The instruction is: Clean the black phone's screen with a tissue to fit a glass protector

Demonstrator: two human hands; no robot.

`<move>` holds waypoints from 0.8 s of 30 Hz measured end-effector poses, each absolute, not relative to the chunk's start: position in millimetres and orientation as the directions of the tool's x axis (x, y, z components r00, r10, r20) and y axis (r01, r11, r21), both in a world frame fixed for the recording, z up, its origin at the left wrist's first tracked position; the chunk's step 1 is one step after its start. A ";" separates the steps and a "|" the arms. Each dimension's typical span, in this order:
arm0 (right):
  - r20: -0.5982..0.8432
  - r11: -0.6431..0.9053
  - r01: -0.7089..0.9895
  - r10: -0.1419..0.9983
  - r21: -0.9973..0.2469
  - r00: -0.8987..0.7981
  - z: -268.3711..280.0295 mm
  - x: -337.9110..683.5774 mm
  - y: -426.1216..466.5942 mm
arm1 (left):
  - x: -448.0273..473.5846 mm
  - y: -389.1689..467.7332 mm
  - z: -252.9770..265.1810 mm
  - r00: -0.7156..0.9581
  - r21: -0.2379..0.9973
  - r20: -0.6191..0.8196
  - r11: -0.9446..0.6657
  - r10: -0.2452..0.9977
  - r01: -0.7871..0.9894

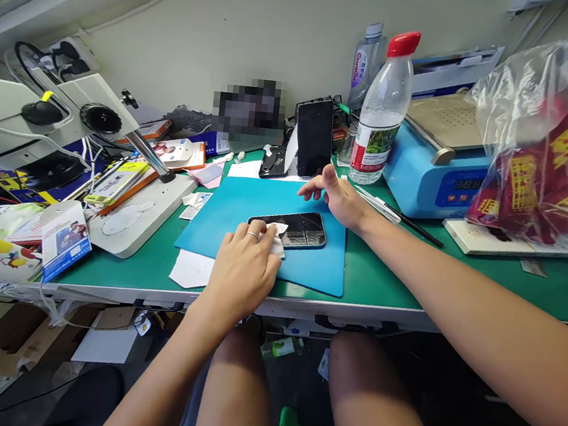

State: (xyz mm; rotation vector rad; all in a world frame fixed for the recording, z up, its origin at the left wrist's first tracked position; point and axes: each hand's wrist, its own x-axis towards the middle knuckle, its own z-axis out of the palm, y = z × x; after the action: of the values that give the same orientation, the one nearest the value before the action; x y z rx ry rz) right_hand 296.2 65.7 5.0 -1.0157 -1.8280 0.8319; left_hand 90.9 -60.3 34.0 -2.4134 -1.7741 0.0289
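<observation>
A black-screened smartphone (305, 232) lies face up on a blue mat (203, 215). My left hand (246, 263) presses a crumpled white tissue (277, 242) onto the phone's left end, its fingers closed over the tissue and partly hiding the phone. Pale streaks mark the right part of the screen. Above the mat's right edge, my right hand (338, 197) is raised with its fingers apart and nothing in them. Just behind that hand, a second dark-screened device (314, 139) stands upright.
A microscope stand (137, 225) occupies the left side, with boxes and papers around it. To the right are a red-capped bottle (382, 108), a blue heating plate device (434, 167), a black pen (420, 229) and a plastic bag with red packets (545, 158). White paper (191, 269) sticks out under the mat.
</observation>
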 end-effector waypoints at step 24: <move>0.318 0.422 0.359 0.894 -0.832 -0.314 2.1 295.5 75.0 | 72.3 -61.1 36.3 0.262 -0.106 0.115 -0.251 0.958 0.962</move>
State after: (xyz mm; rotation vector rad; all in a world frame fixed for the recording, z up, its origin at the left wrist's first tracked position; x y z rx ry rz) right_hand 295.5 75.0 2.1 -1.0690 -1.8683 0.8352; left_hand 72.3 -61.1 36.3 -2.3684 -1.8188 -0.0399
